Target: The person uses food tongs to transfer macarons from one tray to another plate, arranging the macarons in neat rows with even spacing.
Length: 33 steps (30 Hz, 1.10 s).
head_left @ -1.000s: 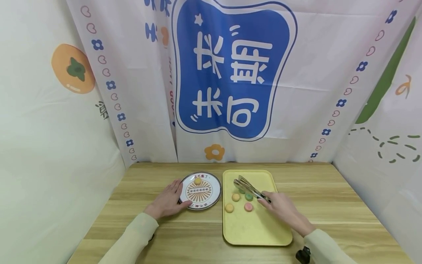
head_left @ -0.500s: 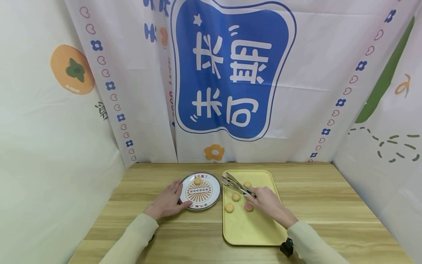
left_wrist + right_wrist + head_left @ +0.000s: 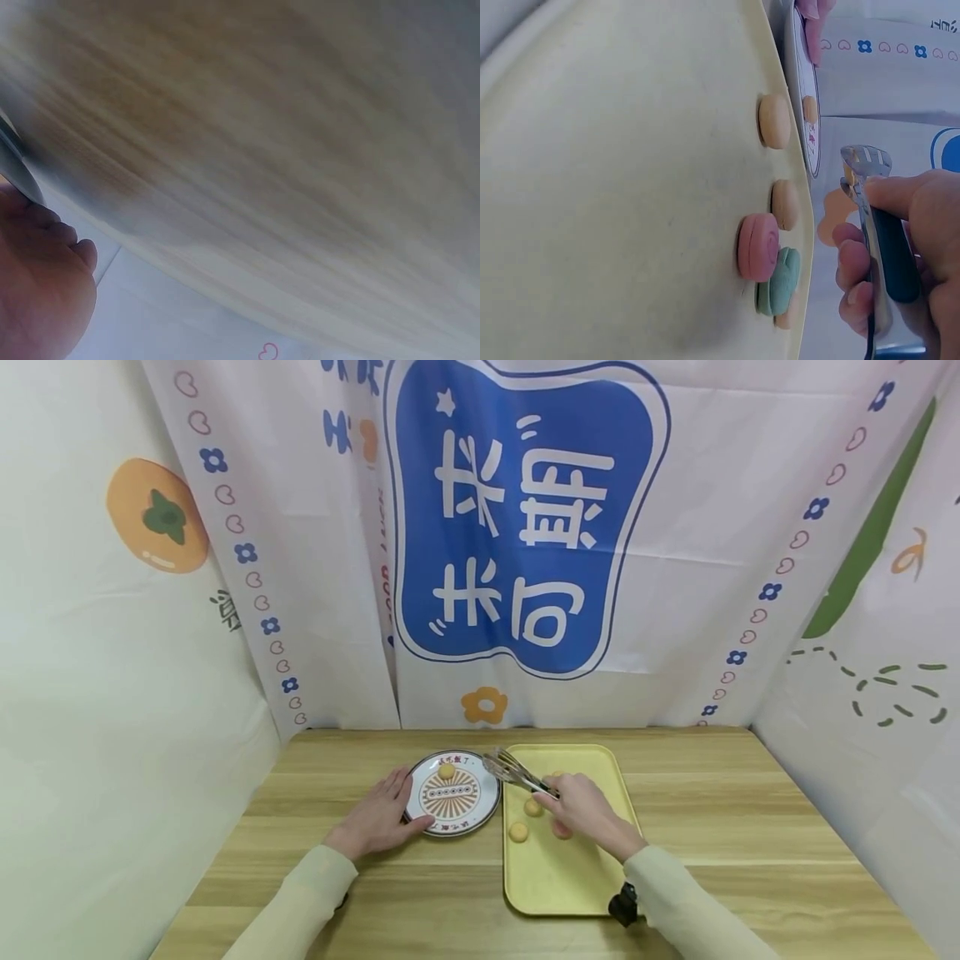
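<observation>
Tongs (image 3: 521, 774) are gripped by the right hand (image 3: 581, 804) near the plate (image 3: 483, 807), its rim touched by the outspread left hand (image 3: 380, 814) — tongs' contents unclear; even pressure is advised.

A wooden table (image 3: 420, 893) (streaky grain) carries a yellow tray (image 3: 555, 885) and, just left of it, a white plate (image 3: 486, 802).

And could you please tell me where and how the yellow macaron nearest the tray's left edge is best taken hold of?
I'd pinch the yellow macaron by opposite sides of its rim, bringing the tongs down from above: it is round, lies flat on the tray, and has bare surface around it.
</observation>
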{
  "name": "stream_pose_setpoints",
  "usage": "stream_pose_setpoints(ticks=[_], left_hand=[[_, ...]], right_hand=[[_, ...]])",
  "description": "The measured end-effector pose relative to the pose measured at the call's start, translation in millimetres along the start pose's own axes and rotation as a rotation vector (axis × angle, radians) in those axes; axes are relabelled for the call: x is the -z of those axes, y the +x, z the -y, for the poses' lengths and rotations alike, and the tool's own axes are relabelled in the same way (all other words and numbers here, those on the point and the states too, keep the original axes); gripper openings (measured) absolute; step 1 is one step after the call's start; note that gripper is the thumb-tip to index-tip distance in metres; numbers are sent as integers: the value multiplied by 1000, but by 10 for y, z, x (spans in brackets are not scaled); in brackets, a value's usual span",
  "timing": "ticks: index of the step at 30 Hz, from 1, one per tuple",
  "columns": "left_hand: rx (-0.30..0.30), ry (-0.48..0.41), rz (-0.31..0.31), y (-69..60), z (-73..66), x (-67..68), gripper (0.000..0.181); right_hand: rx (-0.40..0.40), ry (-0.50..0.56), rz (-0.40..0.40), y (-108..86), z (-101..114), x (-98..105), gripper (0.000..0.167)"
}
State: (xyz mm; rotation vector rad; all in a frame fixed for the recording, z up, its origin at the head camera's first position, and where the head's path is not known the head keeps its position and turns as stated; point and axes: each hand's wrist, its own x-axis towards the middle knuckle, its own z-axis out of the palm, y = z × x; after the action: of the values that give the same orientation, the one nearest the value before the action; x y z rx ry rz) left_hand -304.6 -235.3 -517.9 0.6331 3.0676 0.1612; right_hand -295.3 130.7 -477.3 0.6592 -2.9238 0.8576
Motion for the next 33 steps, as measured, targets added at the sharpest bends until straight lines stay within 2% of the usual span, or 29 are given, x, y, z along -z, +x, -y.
stream_pose_setpoints(ticks=[4,17,27,33], left_hand=[[1,8,5,9,4,-8,100],[0,1,10,19,-18,13,100],[-3,-9,5,2,-5,22,100],[-8,-15,2,18,-4,9,99]], right_hand=[[7,16,25,66,51,-30,27],[10,7,9,180,123,-111,30],[63,-122,-40,359,222,-244,33],[20,-110,-29,428,289,-294,31]])
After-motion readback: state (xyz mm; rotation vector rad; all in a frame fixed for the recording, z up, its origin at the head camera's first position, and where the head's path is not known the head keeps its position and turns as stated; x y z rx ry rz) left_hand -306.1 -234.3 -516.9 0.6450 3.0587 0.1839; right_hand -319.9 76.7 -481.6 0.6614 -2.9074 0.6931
